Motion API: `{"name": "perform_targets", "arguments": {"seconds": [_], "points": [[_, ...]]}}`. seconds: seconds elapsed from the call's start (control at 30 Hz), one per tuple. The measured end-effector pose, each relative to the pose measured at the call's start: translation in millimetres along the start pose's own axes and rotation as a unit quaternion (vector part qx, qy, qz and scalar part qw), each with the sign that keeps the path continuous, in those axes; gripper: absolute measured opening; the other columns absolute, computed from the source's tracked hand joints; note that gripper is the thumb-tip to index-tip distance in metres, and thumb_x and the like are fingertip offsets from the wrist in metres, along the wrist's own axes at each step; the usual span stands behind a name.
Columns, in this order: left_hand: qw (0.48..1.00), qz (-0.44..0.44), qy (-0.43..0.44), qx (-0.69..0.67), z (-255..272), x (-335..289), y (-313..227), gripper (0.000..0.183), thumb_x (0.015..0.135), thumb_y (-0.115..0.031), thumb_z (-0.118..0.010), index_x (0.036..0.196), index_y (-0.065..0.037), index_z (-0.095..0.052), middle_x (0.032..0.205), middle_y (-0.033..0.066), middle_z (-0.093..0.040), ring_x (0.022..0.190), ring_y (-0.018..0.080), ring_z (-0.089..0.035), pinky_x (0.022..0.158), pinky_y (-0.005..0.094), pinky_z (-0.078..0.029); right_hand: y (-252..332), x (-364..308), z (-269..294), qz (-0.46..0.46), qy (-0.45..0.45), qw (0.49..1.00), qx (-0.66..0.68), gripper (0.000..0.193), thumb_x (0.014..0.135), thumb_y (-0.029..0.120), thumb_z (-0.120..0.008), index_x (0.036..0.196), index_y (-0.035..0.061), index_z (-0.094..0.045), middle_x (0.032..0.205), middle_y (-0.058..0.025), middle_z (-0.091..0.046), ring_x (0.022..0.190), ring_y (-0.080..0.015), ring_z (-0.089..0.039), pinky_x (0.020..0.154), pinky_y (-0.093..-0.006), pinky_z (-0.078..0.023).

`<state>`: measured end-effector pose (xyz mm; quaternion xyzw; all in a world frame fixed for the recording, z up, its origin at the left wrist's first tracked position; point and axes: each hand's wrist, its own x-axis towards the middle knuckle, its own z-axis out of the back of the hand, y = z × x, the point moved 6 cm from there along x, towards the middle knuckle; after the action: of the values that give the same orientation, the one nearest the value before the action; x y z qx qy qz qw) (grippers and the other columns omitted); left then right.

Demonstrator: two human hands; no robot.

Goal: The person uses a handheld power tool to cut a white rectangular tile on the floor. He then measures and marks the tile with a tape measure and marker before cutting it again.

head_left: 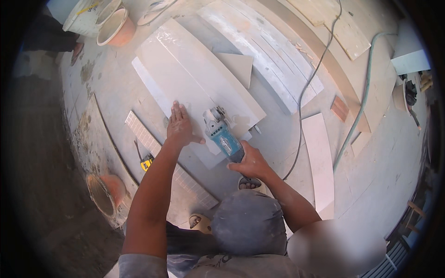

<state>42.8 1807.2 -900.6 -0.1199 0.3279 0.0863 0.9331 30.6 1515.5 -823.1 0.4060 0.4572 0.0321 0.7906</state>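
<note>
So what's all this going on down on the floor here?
A person has an angle grinder in the grip of the right hand, its head over a large pale slab. The left hand rests palm down on the slab, beside the tool. A thin straight line runs along the slab's surface. To the left lie a narrow strip with a grid pattern and a yellow tape measure. Whether the grinder is running can't be told.

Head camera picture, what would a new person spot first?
Probably the blue angle grinder near the middle, gripped by the right hand. Next, perhaps, the left hand resting on the large pale slab. A bright yellow tape measure stands out farther left.
</note>
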Motion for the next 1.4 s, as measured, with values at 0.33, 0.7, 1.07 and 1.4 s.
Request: {"name": "perform_targets", "arguments": {"seconds": [0.33,0.7,1.07,1.4], "points": [[1.000,0.006,0.003,0.000,13,8,2,0.169,0.048,-0.057,-0.102,0.163,0.014,-0.002,0.173,0.0355,0.001,0.164,0.0442,-0.007,0.132,0.0445,-0.017,15,-7,9,-0.026,0.022,0.999,0.030,0.084,0.071,0.033,-0.089,0.139,-0.0037,-0.055,0.107,-0.0240,-0.074,0.094,-0.0329,-0.074,0.089,-0.0410,-0.056],[1.000,0.010,0.012,0.003,20,6,-4,0.168,0.049,-0.056,-0.102,0.163,0.015,-0.002,0.172,0.0368,0.001,0.163,0.0450,-0.007,0.132,0.0444,-0.018,9,-16,16,-0.048,0.045,0.997,0.028,0.081,0.071,0.035,-0.088,0.136,-0.0027,-0.055,0.109,-0.0263,-0.073,0.101,-0.0364,-0.073,0.092,-0.0425,-0.056],[1.000,0.008,0.001,0.002,19,5,-6,0.168,0.048,-0.056,-0.102,0.163,0.015,-0.002,0.173,0.0367,0.000,0.163,0.0451,-0.007,0.132,0.0450,-0.018,-5,-28,18,-0.045,0.034,0.998,0.014,0.078,0.072,0.033,-0.089,0.134,-0.0013,-0.056,0.097,-0.0231,-0.074,0.084,-0.0313,-0.074,0.083,-0.0406,-0.057],[1.000,0.006,-0.004,-0.004,21,3,-8,0.168,0.049,-0.056,-0.102,0.163,0.015,-0.002,0.172,0.0372,0.000,0.163,0.0453,-0.008,0.132,0.0446,-0.018,-10,-41,22,-0.067,0.051,0.996,0.002,0.080,0.071,0.036,-0.090,0.132,-0.0020,-0.055,0.100,-0.0235,-0.074,0.088,-0.0330,-0.074,0.085,-0.0413,-0.057]]}}
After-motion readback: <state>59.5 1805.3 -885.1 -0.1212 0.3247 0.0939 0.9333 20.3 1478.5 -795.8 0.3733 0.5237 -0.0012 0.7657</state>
